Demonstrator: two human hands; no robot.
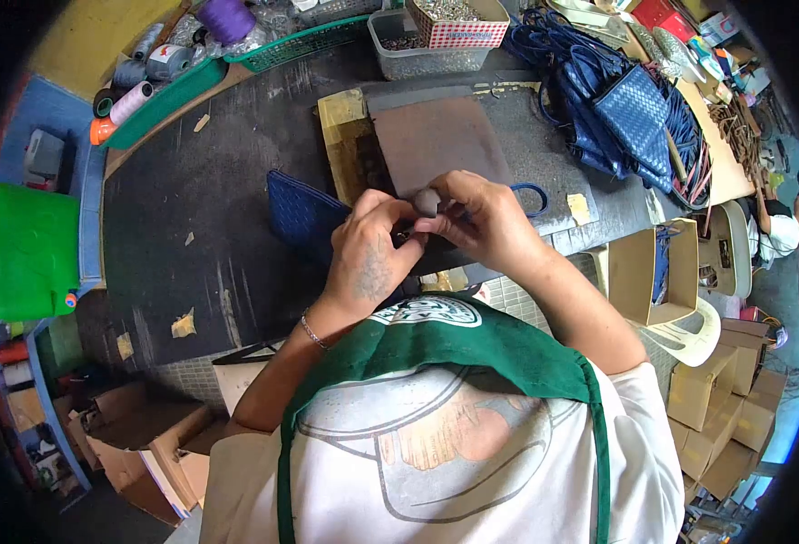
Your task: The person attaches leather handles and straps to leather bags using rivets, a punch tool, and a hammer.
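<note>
My left hand (368, 249) is closed, its fingers curled in a pinch over the near end of a blue woven pouch (302, 213). The pouch sticks out to the left from under that hand. Close beside it, my right hand (486, 218) is closed around a small dark tool with a rounded, knob-like end (428, 201). The fingertips of both hands nearly meet, and they hide where the tool and pouch come together. A thin blue loop (531, 198) shows just past my right hand.
A brown board (436, 136) lies on the dark worktable (191, 199) beyond my hands. Blue woven pieces and cords (631, 113) are heaped at right. Plastic tubs (431, 63) and a green basket of thread spools (168, 104) line the back. Another person (780, 231) is at far right.
</note>
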